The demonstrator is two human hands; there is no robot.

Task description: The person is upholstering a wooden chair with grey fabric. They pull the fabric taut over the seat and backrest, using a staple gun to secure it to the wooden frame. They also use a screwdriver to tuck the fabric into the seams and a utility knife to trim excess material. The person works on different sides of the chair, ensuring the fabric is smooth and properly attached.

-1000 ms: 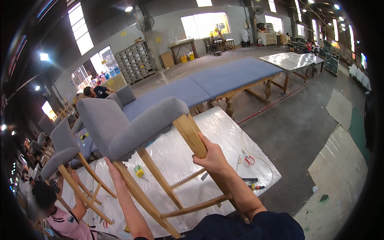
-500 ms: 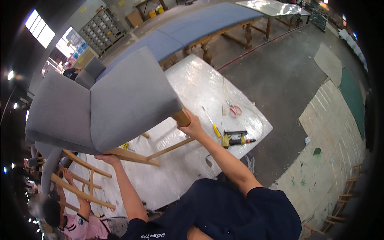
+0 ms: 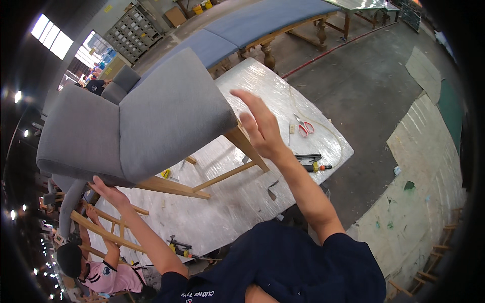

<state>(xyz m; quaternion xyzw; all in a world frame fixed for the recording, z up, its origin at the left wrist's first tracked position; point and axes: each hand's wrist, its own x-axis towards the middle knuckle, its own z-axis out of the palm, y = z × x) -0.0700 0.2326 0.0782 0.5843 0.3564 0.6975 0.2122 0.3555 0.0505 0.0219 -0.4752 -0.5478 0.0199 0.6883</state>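
A grey upholstered chair (image 3: 166,111) with pale wooden legs stands tilted in the view on a plastic-wrapped table (image 3: 212,224). My left hand (image 3: 108,193) lies with its fingers stretched against the lower edge of the chair, by the join of back and seat. My right hand (image 3: 261,125) is open beside the seat's front corner, fingers apart and slightly blurred, close to a front leg (image 3: 248,146) but not wrapped round it.
Red-handled scissors (image 3: 305,129) and an air stapler (image 3: 314,167) lie on the table's right part. Another air tool (image 3: 179,247) is at its near edge. At left a co-worker in pink (image 3: 118,278) handles another chair (image 3: 108,237). Blue-topped tables (image 3: 262,22) stand beyond.
My right hand has let go of the front leg and risen, opening its fingers. My left hand has shifted left along the chair's lower edge. The view has turned slightly.
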